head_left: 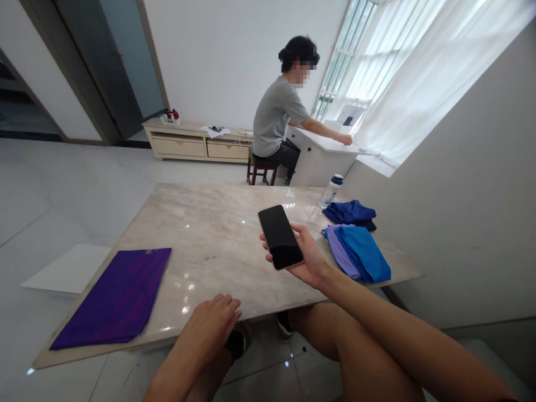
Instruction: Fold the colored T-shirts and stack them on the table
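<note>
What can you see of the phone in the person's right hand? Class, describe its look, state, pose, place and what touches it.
The phone is a slim, dark rectangle with rounded corners and a thin pale edge. Its glassy screen is black and shows nothing, so it looks switched off or asleep. It is held above the marble table, not resting on it, screen up and tilted towards the wearer, its long side leaning a little to the left. Only the right hand touches it, cradling it from below, fingertips curling round its left edge.
</note>
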